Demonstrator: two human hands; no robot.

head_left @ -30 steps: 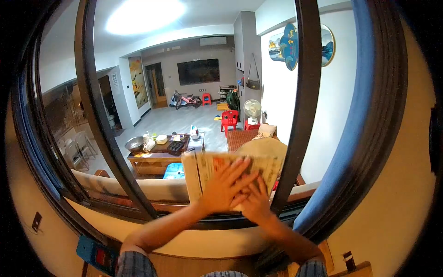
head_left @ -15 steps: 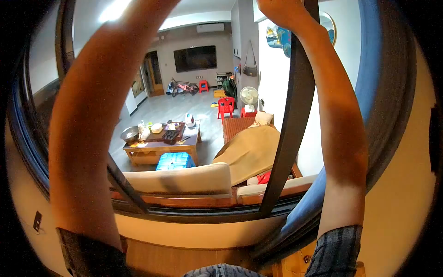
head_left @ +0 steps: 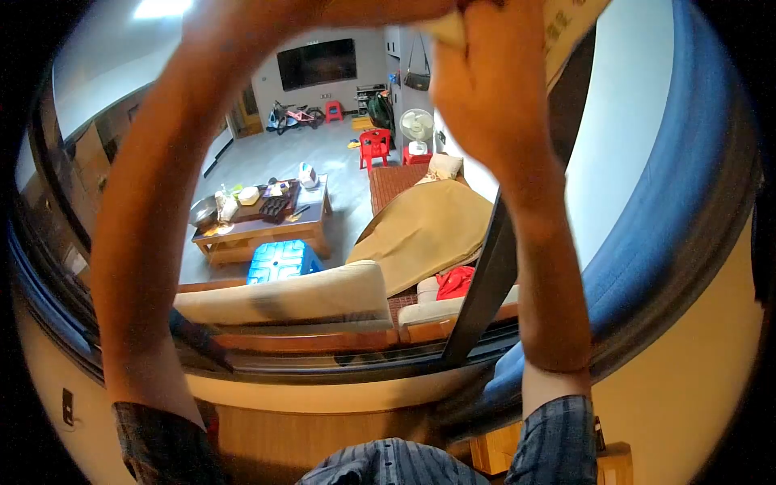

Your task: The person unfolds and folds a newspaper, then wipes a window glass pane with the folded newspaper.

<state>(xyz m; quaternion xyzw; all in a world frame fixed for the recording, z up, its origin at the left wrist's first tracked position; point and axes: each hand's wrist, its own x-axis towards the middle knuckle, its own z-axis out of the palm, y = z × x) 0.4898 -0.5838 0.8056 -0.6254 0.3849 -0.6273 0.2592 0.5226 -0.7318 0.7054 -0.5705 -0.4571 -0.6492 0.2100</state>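
Note:
My right hand [head_left: 495, 85] is raised near the top of the view, its fingers curled closed by the window frame. A pale strip with printed characters [head_left: 567, 31] runs out from behind it to the upper right, and appears gripped in it. A small pale yellowish piece [head_left: 447, 31] shows between the two hands. At the top edge, my left hand [head_left: 400, 10] reaches across to my right hand and meets it; its fingers are cut off or hidden. What the strip is I cannot make out.
A dark window frame [head_left: 477, 303] stands before me, with a blue curtain [head_left: 647, 250] at the right. Beyond are a sofa back [head_left: 283, 301], a tan-covered seat [head_left: 432, 226], a blue stool [head_left: 283, 260], a cluttered low table [head_left: 267, 242], a fan [head_left: 416, 125] and a red chair [head_left: 374, 147].
Both hands have come lower into view and closer together. The printed pale strip now shows at my right hand. The room has shifted left and up in the view.

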